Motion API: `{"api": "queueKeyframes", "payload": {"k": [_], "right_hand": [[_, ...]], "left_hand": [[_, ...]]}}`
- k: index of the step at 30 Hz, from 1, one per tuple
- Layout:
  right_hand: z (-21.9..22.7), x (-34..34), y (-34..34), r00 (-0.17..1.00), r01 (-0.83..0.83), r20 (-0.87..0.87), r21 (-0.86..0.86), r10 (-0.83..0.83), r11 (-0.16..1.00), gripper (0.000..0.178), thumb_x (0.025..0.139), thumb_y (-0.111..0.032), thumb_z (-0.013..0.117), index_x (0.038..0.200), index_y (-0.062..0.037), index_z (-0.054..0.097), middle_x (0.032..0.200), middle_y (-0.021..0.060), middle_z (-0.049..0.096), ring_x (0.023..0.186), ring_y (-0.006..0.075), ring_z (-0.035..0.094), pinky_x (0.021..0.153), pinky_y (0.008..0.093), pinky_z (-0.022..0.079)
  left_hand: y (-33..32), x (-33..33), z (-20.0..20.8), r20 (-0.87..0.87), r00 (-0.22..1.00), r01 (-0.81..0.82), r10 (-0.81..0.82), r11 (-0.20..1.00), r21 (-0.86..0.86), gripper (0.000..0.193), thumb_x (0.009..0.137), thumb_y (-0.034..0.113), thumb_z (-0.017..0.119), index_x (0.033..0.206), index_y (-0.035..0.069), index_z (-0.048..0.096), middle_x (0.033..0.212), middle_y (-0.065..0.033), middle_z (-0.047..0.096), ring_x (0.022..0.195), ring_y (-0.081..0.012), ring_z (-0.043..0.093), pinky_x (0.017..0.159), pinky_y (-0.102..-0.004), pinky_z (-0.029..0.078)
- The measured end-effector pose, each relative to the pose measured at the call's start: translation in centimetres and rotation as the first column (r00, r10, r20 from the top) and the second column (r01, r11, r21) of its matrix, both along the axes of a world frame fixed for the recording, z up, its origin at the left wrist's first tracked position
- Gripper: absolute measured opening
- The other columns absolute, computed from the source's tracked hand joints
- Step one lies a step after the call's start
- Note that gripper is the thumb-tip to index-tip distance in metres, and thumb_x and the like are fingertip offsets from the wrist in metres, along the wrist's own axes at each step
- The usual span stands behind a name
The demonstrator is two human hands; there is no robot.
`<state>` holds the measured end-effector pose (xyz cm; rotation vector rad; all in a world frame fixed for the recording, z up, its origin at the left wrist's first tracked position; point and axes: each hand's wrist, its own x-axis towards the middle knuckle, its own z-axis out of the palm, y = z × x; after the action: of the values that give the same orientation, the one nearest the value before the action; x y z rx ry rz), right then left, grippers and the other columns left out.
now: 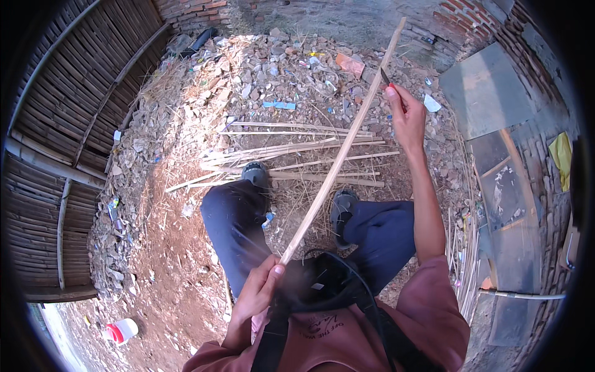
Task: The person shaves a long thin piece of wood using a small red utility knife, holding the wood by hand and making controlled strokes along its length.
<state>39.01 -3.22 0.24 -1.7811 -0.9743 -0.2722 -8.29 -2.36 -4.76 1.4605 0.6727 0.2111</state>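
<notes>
A long, pale split-bamboo strip (344, 146) slants up and to the right across the middle, above my legs. My left hand (260, 288) is closed round its near end, close to my body. Farther out on the right, my right hand (409, 118) grips a small knife (385, 77) with a dark blade. The blade lies against or right beside the strip near its far end; exact contact is too small to tell. Most of the knife's handle is hidden in my fingers. Several similar strips (362, 181) lie on the ground around my shoes.
Rubble and litter (266, 80) cover the ground toward a brick wall. A bamboo-slat wall (43, 229) stands at left, and flat panels (486, 93) lean at right. A white container with a red lid (127, 330) lies at lower left. More thin strips lie at right.
</notes>
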Motion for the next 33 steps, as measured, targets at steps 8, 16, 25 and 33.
{"api": "queueKeyframes", "payload": {"k": [8,16,25,33], "right_hand": [[1.9,1.1,-1.8,0.716,-0.189,-0.627,0.248,0.307,0.950,0.049,0.112,-0.043,0.055,0.136,-0.0020,0.067,0.069,-0.0083,0.042,0.050,0.0005,0.034,0.045,0.0207,0.026],[0.4,-10.7,-0.8,0.448,-0.648,-0.740,0.117,0.502,0.752,0.044,0.111,-0.034,0.060,0.139,0.0006,0.064,0.076,-0.0045,0.054,0.049,-0.0009,0.030,0.046,0.0197,0.024],[0.9,-13.1,-0.6,0.448,-0.622,-0.724,0.170,0.525,0.764,0.031,0.108,-0.022,0.067,0.126,0.0016,0.071,0.078,-0.0011,0.064,0.050,-0.0016,0.032,0.047,0.0208,0.024],[1.0,-13.1,-1.5,0.458,-0.609,-0.679,0.231,0.574,0.759,0.038,0.109,-0.028,0.064,0.132,0.0016,0.068,0.084,0.0017,0.065,0.053,-0.0017,0.034,0.052,0.0177,0.030]], "left_hand": [[0.9,-0.2,-0.8,0.046,0.984,-0.177,0.172,0.969,0.171,0.027,0.114,0.022,0.055,0.095,0.004,0.059,0.068,0.0077,0.049,0.061,-0.0011,0.040,0.054,-0.0232,0.031],[1.2,2.5,0.9,0.032,0.983,-0.181,0.179,0.944,0.277,0.022,0.112,0.019,0.058,0.098,0.002,0.061,0.067,0.0051,0.053,0.062,-0.0024,0.044,0.054,-0.0255,0.033],[2.4,4.9,2.2,0.064,0.988,-0.157,0.143,0.905,0.396,0.019,0.107,0.015,0.066,0.117,0.001,0.058,0.075,-0.0016,0.064,0.064,-0.0078,0.057,0.060,-0.0272,0.045],[3.0,8.0,3.5,0.063,0.989,-0.148,0.135,0.912,0.383,0.025,0.102,0.016,0.075,0.116,0.000,0.061,0.080,-0.0030,0.066,0.072,-0.0056,0.058,0.064,-0.0248,0.045]]}}
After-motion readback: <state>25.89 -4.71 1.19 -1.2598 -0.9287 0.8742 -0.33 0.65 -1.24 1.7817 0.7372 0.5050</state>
